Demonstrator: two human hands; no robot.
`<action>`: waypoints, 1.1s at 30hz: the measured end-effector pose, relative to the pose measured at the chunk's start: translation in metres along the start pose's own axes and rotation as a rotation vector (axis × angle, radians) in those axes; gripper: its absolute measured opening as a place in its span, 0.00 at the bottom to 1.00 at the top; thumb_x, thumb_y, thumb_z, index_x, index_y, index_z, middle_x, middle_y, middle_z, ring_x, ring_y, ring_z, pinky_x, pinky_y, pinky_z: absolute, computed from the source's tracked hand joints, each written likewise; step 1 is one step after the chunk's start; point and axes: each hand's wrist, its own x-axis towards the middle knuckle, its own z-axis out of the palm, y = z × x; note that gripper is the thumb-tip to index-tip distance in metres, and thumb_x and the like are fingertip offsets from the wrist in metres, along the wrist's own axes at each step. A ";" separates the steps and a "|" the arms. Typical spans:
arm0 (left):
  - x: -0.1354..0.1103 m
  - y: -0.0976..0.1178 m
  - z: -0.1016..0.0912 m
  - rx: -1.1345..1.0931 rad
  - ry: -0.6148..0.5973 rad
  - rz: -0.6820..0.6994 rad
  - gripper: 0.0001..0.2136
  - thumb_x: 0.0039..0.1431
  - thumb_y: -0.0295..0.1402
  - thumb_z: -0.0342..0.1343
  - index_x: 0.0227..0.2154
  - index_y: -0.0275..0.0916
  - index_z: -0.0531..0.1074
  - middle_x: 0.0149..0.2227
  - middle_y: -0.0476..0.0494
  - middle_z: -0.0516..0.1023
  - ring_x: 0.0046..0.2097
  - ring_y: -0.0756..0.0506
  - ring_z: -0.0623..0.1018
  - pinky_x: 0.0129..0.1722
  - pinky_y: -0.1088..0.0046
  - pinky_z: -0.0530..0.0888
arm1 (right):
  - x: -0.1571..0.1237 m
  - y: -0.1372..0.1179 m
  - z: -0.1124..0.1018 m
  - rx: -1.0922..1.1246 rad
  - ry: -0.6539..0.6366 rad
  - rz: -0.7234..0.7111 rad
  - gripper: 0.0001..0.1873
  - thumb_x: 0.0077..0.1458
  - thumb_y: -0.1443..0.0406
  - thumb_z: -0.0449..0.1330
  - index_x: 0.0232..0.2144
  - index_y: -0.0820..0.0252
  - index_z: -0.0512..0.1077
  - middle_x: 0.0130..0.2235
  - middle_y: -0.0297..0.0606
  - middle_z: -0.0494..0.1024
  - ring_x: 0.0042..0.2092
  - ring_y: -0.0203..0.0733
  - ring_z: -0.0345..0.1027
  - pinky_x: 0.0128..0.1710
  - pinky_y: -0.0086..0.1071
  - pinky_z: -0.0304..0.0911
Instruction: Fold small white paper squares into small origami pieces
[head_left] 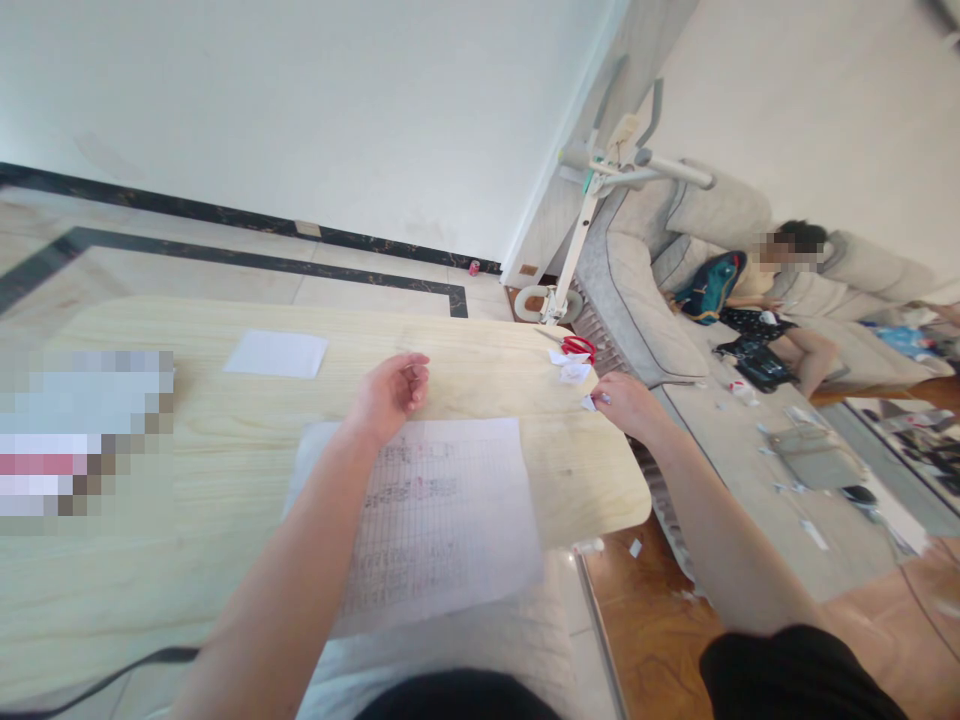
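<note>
My left hand (394, 392) hovers over the far edge of a printed sheet (465, 510), fingers loosely curled and nothing visible in them. The sheet, with a table of lines and text, overhangs the near edge of the wooden table (202, 580). At the table's right end, my right hand (626, 403) pinches a small white paper scrap (589, 403). Just beyond it lie crumpled white paper pieces (574, 373) and red-handled scissors (577, 347). A blank white paper (276, 354) lies flat to the left, beyond my left hand.
A blurred-out box-like item (82, 420) sits at the table's left. On the right, a person sits on the grey sofa (645, 310), whose near section holds a grey bag (817, 457). White exercise equipment (577, 240) stands behind the table; a paper scrap (636, 548) lies on the floor.
</note>
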 end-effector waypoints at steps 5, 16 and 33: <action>0.000 0.000 0.000 0.008 0.005 0.010 0.05 0.50 0.31 0.55 0.28 0.34 0.72 0.22 0.50 0.68 0.18 0.53 0.66 0.15 0.78 0.57 | 0.000 0.001 0.004 0.050 -0.021 0.019 0.11 0.56 0.68 0.54 0.35 0.61 0.78 0.39 0.43 0.77 0.43 0.43 0.69 0.44 0.31 0.60; 0.001 -0.001 -0.002 -0.008 -0.010 0.009 0.06 0.50 0.31 0.55 0.28 0.34 0.72 0.22 0.49 0.69 0.18 0.53 0.66 0.15 0.78 0.57 | 0.000 0.001 0.009 0.100 -0.046 0.060 0.11 0.55 0.68 0.55 0.36 0.62 0.78 0.40 0.44 0.78 0.43 0.44 0.71 0.44 0.31 0.62; -0.001 0.001 0.001 -0.015 0.002 0.016 0.05 0.50 0.31 0.55 0.28 0.34 0.72 0.22 0.49 0.69 0.18 0.53 0.66 0.15 0.78 0.57 | -0.001 0.001 0.014 0.134 -0.033 0.120 0.11 0.54 0.68 0.56 0.36 0.61 0.78 0.40 0.44 0.79 0.42 0.44 0.72 0.42 0.30 0.63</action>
